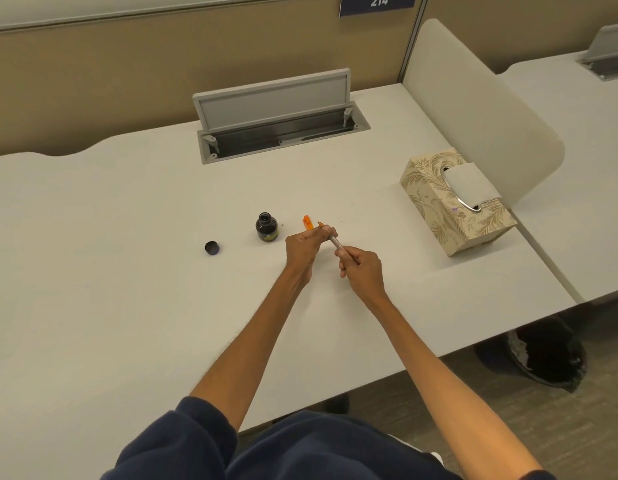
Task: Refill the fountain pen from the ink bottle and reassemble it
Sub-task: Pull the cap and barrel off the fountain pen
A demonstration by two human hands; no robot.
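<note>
An open dark ink bottle (pixel 266 227) stands on the white desk (pixel 127 271), its black cap (pixel 212 248) lying to its left. My left hand (pixel 304 247) grips the orange nib section of the fountain pen (pixel 330 235), nib pointing up and away. My right hand (pixel 361 268) holds the lower end of the pen's clear converter. An orange pen part (pixel 307 222) lies on the desk just behind my left hand, partly hidden by it.
A patterned tissue box (pixel 453 202) sits at the right. An open grey cable hatch (pixel 276 116) is set into the desk at the back. A curved white divider (pixel 474 105) borders the right side. A dark bin (pixel 543 355) stands on the floor.
</note>
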